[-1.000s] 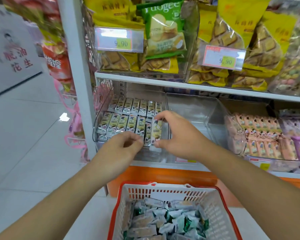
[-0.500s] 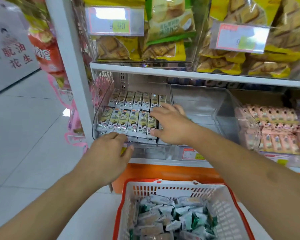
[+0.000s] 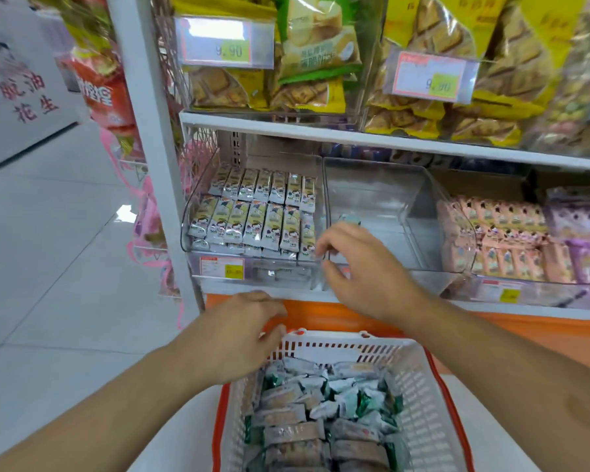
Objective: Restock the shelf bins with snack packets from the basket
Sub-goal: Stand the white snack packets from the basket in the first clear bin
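A person stands before a shop shelf [image 3: 389, 139], looking down at both hands. On the floor, near the viewer, a white and orange basket [image 3: 419, 396] holds a loose heap of green and white snack packets [image 3: 321, 410], waiting to be shelved. The left hand [image 3: 239, 332] hovers at the basket's far left rim, fingers loosely curled and holding nothing, probably about to reach in for more. The right hand [image 3: 361, 267] sits at the front edge where two clear bins meet, fingers spread and relaxed; whether it touches a packet cannot be told. The left bin [image 3: 198, 199] holds neat rows of small packets [image 3: 259, 216], packed upright so their faces show. The middle bin [image 3: 419, 195] looks almost empty, likely the next to fill. Pink packets [image 3: 504, 233] fill the bin to the right.
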The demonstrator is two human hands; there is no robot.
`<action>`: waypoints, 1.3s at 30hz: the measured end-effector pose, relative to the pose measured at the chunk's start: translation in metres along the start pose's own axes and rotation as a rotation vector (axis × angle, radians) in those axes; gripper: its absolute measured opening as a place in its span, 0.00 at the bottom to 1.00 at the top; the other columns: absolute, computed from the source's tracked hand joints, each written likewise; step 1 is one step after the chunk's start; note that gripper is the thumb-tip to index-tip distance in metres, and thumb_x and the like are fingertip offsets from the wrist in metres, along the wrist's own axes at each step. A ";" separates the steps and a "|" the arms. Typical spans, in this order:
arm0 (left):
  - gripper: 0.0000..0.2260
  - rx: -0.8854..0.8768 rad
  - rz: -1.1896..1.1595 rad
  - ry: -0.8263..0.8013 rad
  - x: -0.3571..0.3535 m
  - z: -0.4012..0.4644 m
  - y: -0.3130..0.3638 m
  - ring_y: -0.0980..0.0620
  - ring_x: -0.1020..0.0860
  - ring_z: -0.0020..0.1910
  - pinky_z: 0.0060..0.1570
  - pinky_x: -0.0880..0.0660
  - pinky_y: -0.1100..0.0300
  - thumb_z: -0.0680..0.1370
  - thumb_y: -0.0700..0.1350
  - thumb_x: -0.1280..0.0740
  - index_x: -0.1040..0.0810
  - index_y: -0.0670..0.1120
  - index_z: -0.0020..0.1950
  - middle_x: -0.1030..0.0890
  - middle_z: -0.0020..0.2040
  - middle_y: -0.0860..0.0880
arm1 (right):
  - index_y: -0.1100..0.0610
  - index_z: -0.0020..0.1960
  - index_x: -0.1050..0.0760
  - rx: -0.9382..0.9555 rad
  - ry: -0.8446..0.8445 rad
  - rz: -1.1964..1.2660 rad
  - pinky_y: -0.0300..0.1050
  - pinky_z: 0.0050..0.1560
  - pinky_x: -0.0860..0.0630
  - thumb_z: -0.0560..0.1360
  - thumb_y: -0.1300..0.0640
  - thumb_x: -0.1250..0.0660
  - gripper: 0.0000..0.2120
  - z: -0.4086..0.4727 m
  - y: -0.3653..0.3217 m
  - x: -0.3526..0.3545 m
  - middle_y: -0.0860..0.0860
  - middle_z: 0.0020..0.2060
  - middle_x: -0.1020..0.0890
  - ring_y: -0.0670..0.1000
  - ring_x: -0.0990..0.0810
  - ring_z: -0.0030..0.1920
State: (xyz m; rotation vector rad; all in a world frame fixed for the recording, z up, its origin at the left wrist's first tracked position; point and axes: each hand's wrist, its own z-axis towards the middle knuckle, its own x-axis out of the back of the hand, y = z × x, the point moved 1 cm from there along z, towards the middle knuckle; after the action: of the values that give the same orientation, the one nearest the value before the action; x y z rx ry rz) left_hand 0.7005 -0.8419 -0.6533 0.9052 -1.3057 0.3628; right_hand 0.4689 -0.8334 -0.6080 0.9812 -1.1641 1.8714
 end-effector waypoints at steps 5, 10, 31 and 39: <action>0.15 0.058 0.039 -0.386 -0.057 -0.007 -0.011 0.48 0.22 0.59 0.59 0.25 0.54 0.85 0.55 0.41 0.20 0.50 0.64 0.19 0.61 0.48 | 0.54 0.56 0.27 -0.167 -0.492 -0.051 0.53 0.46 0.25 0.81 0.59 0.36 0.04 -0.058 0.017 -0.066 0.47 0.44 0.25 0.51 0.26 0.44; 0.21 0.141 0.073 -0.788 -0.115 -0.030 -0.030 0.47 0.22 0.58 0.61 0.26 0.51 0.84 0.62 0.44 0.22 0.50 0.65 0.19 0.62 0.47 | 0.56 0.50 0.27 -0.424 -1.077 -0.104 0.51 0.39 0.34 0.80 0.62 0.35 0.02 -0.155 0.043 -0.150 0.52 0.36 0.33 0.52 0.37 0.32; 0.19 0.191 0.103 -0.833 -0.110 -0.004 -0.014 0.48 0.26 0.42 0.47 0.28 0.53 0.84 0.56 0.41 0.21 0.41 0.52 0.19 0.49 0.41 | 0.63 0.54 0.24 -0.747 -1.084 0.161 0.50 0.41 0.28 0.77 0.57 0.33 0.09 -0.192 0.080 -0.160 0.69 0.57 0.22 0.54 0.24 0.42; 0.22 0.151 -0.375 -0.545 -0.029 0.021 0.051 0.62 0.20 0.56 0.57 0.25 0.62 0.75 0.64 0.27 0.24 0.59 0.66 0.19 0.58 0.62 | 0.62 0.53 0.17 -0.719 -0.856 0.552 0.42 0.30 0.31 0.79 0.52 0.28 0.13 -0.071 0.029 -0.033 0.57 0.42 0.22 0.53 0.25 0.30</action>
State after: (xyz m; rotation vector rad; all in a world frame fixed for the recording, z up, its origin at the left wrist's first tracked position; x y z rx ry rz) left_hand 0.6430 -0.8186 -0.6616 1.4139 -1.5705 -0.0928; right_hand 0.4423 -0.7830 -0.6693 1.1047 -2.5925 1.1470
